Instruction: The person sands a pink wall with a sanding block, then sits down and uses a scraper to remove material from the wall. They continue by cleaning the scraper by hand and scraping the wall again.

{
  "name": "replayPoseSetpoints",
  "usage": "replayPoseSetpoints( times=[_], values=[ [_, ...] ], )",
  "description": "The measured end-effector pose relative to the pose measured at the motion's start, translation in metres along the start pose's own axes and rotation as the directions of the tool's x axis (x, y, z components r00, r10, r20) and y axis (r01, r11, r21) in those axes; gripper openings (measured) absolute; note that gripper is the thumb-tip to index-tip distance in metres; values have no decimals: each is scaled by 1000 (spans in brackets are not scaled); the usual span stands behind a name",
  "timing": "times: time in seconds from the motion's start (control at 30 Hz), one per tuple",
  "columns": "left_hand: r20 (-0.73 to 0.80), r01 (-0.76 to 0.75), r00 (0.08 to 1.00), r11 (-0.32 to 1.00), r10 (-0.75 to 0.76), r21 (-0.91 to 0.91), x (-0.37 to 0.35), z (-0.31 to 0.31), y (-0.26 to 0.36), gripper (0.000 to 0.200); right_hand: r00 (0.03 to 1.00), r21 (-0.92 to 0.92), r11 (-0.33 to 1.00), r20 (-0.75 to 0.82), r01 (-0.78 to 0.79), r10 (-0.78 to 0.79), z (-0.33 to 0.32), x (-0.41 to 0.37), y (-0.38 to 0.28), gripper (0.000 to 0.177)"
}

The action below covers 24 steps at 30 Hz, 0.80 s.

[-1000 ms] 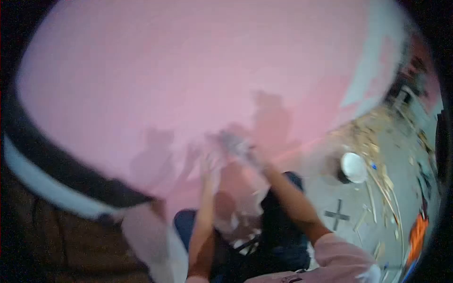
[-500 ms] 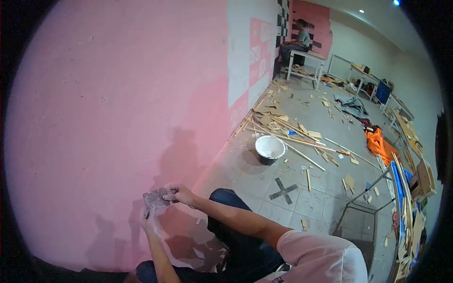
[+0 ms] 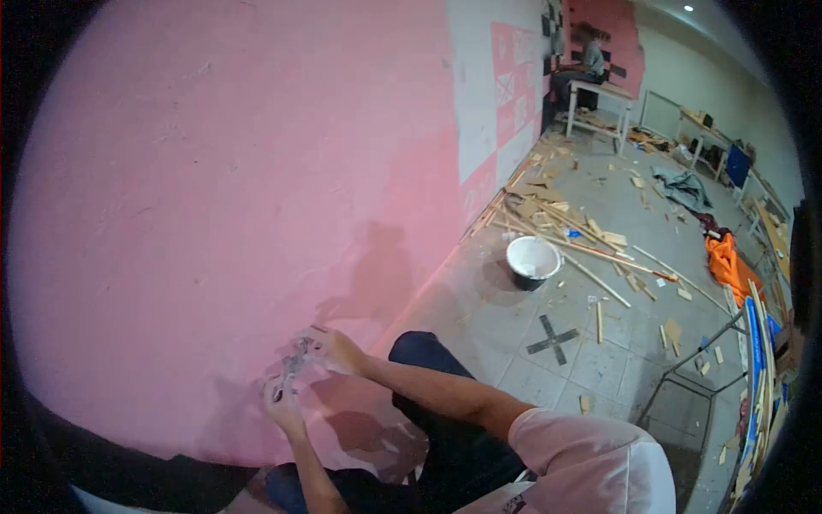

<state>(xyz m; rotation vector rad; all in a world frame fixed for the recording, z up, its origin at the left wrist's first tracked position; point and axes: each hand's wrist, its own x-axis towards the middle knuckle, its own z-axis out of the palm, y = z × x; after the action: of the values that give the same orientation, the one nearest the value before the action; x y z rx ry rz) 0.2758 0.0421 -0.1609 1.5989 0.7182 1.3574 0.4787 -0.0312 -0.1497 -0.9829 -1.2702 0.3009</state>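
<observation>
A small grey, white-smudged piece of sandpaper (image 3: pixel 295 363) is held between my two hands, close in front of the pink wall (image 3: pixel 257 257). It appears narrow and bent from this side. My right hand (image 3: pixel 336 349) grips its upper right end with curled fingers. Below it, my left hand (image 3: pixel 281 404) pinches the lower end, with whitish dust on its fingers. Both forearms reach in from the bottom, over my bent dark-trousered legs (image 3: pixel 437 385). Part of the sandpaper is hidden behind the fingers.
A black bucket (image 3: pixel 533 262) with a white rim stands on the tiled floor near a dark tape cross (image 3: pixel 553 339). Wooden sticks and scraps (image 3: pixel 591 244) litter the floor along the wall. A metal frame (image 3: pixel 685 377) is at right. Far back, a person (image 3: pixel 586 64) sits on a table.
The sandpaper has gone from flat and facing me to narrow and bent, and my right hand has turned round it. The view has shifted, so the room appears further right.
</observation>
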Motion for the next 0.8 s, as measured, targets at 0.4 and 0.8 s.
replayPoseSetpoints(
  times=[0.4,0.8],
  values=[
    [305,-373,920,786,246,492,-12,-16,22,20,961,-388,893,241,226,-139,-4,13,-7,17],
    [386,-354,911,754,144,554,-7,21,48,21,945,-395,872,263,289,-194,-31,8,35,36]
  ],
)
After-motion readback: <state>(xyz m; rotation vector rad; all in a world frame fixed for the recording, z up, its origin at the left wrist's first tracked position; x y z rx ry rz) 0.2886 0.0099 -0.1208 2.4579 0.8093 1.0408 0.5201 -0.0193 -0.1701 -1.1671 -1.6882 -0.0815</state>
